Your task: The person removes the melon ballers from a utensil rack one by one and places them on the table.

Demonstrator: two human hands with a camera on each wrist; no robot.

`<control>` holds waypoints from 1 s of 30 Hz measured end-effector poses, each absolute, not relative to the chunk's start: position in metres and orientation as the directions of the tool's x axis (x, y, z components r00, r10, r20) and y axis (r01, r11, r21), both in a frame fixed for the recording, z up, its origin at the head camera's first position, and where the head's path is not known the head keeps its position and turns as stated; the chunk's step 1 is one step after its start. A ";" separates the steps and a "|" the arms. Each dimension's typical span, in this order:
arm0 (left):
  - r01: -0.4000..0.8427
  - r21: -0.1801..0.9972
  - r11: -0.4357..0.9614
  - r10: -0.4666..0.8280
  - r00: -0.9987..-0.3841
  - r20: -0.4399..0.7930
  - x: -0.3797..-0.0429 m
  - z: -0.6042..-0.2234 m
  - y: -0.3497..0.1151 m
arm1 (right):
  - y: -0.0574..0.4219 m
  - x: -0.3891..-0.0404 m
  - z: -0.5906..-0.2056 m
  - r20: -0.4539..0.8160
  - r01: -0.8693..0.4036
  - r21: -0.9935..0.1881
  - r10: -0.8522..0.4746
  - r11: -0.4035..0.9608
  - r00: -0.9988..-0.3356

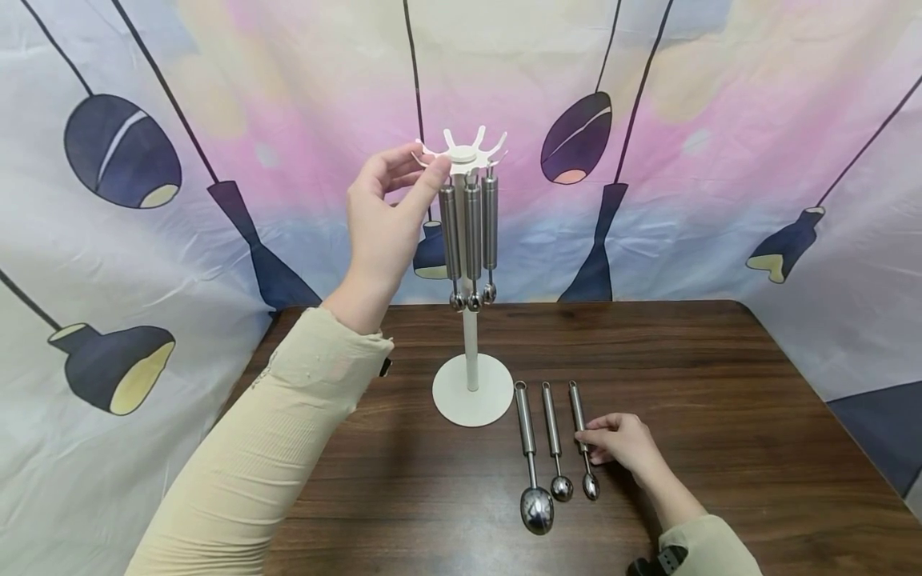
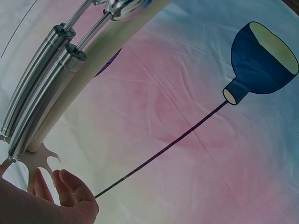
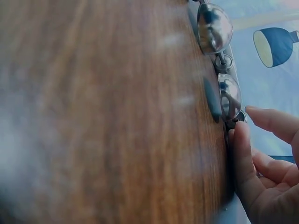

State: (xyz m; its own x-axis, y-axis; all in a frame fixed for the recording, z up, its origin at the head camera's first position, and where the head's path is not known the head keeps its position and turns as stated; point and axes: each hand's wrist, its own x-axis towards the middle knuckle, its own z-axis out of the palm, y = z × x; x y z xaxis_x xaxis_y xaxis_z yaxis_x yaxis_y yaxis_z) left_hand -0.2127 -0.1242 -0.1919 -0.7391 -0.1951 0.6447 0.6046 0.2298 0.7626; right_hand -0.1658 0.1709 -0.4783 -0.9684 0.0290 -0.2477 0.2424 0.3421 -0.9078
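Note:
A white rotating-style rack (image 1: 471, 336) with a round base and a crown of hooks stands on the table. My left hand (image 1: 389, 208) pinches a hook at the left of its crown; in the left wrist view the fingers (image 2: 74, 189) curl beside the crown. Three metal scoops (image 1: 472, 232) hang from the hooks, bowls down. On the table lie a large oval scoop (image 1: 536, 510), a round melon baller (image 1: 561, 488) and a small oval scoop (image 1: 591, 486), handles pointing away. My right hand (image 1: 627, 442) pinches the small oval scoop's handle from the right.
The dark wooden table (image 1: 684, 352) ends at a rounded back edge. Behind it hangs a pastel cloth (image 1: 684, 240) printed with lamps. The three scoops lie side by side just right of the rack's base.

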 end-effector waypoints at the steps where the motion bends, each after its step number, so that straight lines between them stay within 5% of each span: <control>1: 0.607 0.760 0.231 -0.194 -0.737 0.648 -0.212 -0.192 -0.124 | 0.171 -0.165 -0.479 -0.250 0.244 -0.911 0.026 0.333 -0.968; 30: 0.609 0.763 0.218 -0.193 -0.739 0.645 -0.210 -0.191 -0.123 | 0.139 -0.172 -0.395 0.056 -0.055 -0.996 0.009 0.068 -0.998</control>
State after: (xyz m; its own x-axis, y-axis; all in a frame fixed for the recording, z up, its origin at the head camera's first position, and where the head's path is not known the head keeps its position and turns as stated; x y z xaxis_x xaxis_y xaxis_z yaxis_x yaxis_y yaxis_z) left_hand -0.2100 -0.1230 -0.1909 -0.7390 -0.1932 0.6455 0.6091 0.2180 0.7625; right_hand -0.1722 0.1394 -0.3946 -0.9984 0.0092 0.0558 -0.0551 0.0681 -0.9962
